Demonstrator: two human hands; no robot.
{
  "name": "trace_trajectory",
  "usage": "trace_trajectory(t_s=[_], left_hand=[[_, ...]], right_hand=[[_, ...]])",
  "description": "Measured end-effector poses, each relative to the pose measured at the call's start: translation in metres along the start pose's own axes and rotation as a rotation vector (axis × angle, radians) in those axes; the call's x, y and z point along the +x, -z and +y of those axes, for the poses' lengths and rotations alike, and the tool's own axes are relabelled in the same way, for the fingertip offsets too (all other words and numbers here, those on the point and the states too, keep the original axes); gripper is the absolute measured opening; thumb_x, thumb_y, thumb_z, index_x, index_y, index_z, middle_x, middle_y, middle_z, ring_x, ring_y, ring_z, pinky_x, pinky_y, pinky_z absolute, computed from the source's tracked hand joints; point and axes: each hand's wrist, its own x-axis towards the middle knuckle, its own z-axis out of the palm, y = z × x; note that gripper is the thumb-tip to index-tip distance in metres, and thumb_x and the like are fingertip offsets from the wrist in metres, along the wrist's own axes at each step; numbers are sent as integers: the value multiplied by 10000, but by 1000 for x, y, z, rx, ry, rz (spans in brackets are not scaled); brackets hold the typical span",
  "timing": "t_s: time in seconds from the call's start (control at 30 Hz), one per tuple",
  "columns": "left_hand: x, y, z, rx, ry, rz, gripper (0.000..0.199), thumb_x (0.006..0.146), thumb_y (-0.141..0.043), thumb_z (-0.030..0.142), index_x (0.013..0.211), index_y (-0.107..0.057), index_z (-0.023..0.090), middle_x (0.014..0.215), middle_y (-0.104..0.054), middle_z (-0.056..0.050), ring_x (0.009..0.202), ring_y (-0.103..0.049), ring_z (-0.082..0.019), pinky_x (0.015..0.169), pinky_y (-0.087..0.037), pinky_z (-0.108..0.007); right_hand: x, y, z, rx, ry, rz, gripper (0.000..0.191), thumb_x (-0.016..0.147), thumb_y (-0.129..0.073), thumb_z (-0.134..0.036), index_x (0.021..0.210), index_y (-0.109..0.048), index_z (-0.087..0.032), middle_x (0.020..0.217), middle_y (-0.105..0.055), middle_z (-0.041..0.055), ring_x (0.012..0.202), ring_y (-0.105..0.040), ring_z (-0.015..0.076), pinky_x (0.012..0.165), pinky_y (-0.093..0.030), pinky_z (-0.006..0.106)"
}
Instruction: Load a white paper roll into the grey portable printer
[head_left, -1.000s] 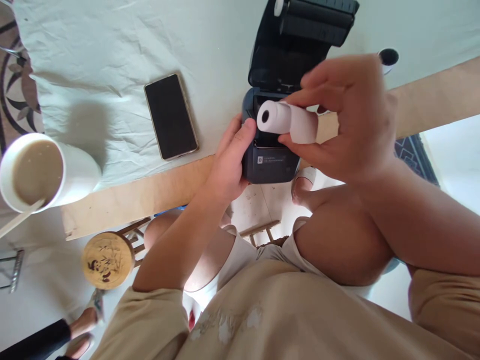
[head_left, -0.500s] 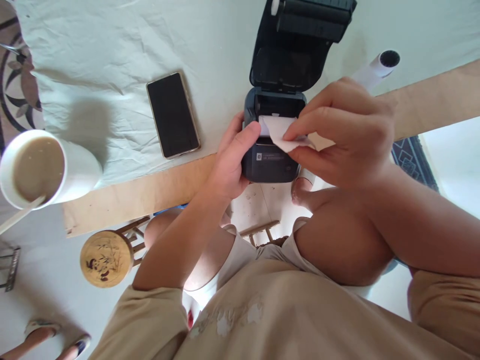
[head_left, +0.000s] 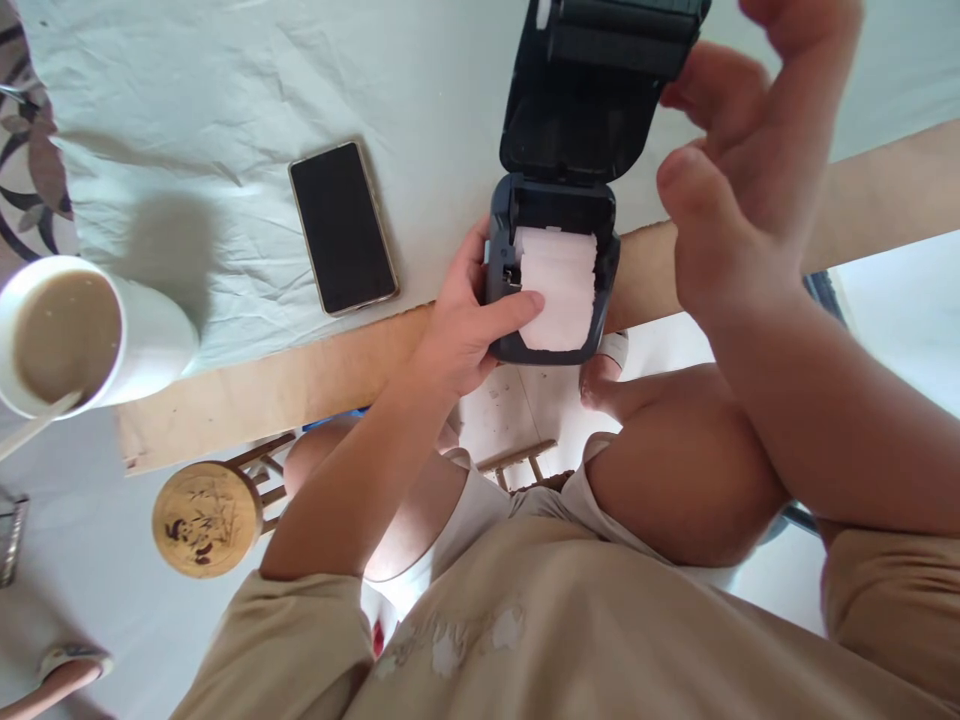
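Observation:
A small dark printer [head_left: 504,345] has its black lid [head_left: 577,130] swung up and back. White paper [head_left: 561,300] lies out of its compartment over the front. My left hand [head_left: 469,325] grips the printer's left side, with the thumb pressed on the paper. Beside the raised lid, my right hand [head_left: 757,170] is off the paper with its fingers apart; its fingertips are at the lid's right edge, and I cannot tell whether they touch it.
A phone [head_left: 345,230] lies on the pale cloth [head_left: 262,70] left of the printer. At the far left stands a white cup [head_left: 154,335] of brown drink with a spoon. Below the table's wooden edge [head_left: 300,385] is a round stool [head_left: 206,520]. Another person's foot shows at the lower left.
My right hand has let go of the paper and moved up and right to the lid's edge. The paper now lies flat over the printer's front, under my left thumb.

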Motion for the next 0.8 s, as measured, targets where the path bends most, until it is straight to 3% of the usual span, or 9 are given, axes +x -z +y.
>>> trace_trajectory(t_s=[0.07, 0.13, 0.2, 0.27, 0.33, 0.43, 0.53, 0.8], left_hand=[[0, 0, -1, -8, -13, 6, 485, 723, -829, 131, 1139, -593, 208, 996, -687, 12, 852, -692, -129, 706, -602, -224], [0, 0, -2, -16, -27, 4, 480, 726, -828, 131, 1138, -597, 214, 969, -690, 20, 820, -693, -118, 685, -595, -211], [0, 0, -3, -34, -37, -1, 505, 729, -828, 128, 1166, -597, 225, 972, -696, 25, 814, -699, -114, 691, -597, -207], [-1, -2, -4, -62, -51, 9, 501, 750, -813, 140, 1191, -596, 237, 995, -700, 24, 841, -712, -124, 715, -607, -216], [-1, -5, -4, -83, -68, 19, 420, 801, -796, 203, 1173, -604, 237, 991, -702, 16, 849, -722, -135, 726, -612, -228], [-2, -9, -3, -69, -75, 36, 289, 867, -760, 302, 1105, -623, 210, 907, -694, 3, 777, -715, -129, 659, -593, -210], [-3, -11, -3, -52, -75, 55, 219, 875, -744, 273, 1042, -637, 181, 851, -685, 5, 736, -703, -112, 617, -573, -178], [-2, -7, -3, -66, -71, 17, 141, 890, -700, 220, 1011, -648, 171, 815, -679, 18, 663, -669, -85, 565, -547, -170]], right_hand=[[2, 0, 6, 110, -87, 32, 434, 859, -485, -311, 1288, -536, -268, 1410, -554, -7, 1200, -671, 189, 1014, -540, 391], [2, 0, 9, 150, -179, 64, 366, 864, -456, -266, 1209, -577, -269, 1288, -634, 5, 1132, -695, 211, 904, -555, 404], [0, -1, 9, 171, -272, -7, 308, 886, -510, -323, 1181, -591, -280, 1209, -681, 17, 1166, -672, 230, 922, -556, 420], [-5, -5, 6, 189, -337, -166, 361, 888, -603, -454, 1203, -584, -277, 1203, -682, 25, 1190, -640, 214, 990, -559, 410], [-11, -9, 0, 210, -343, -329, 537, 882, -632, -579, 1310, -508, -277, 1192, -652, 25, 1137, -632, 182, 949, -578, 364], [-17, -14, -7, 232, -326, -451, 661, 893, -621, -632, 1397, -360, -293, 1054, -591, 17, 981, -616, 142, 737, -571, 270], [-19, -16, -8, 255, -325, -459, 651, 898, -638, -598, 1381, -333, -285, 1030, -555, 19, 898, -582, 118, 630, -530, 227], [-16, -14, -10, 162, -229, -414, 584, 885, -682, -518, 1318, -403, -242, 1058, -550, 20, 789, -519, 69, 573, -478, 189]])
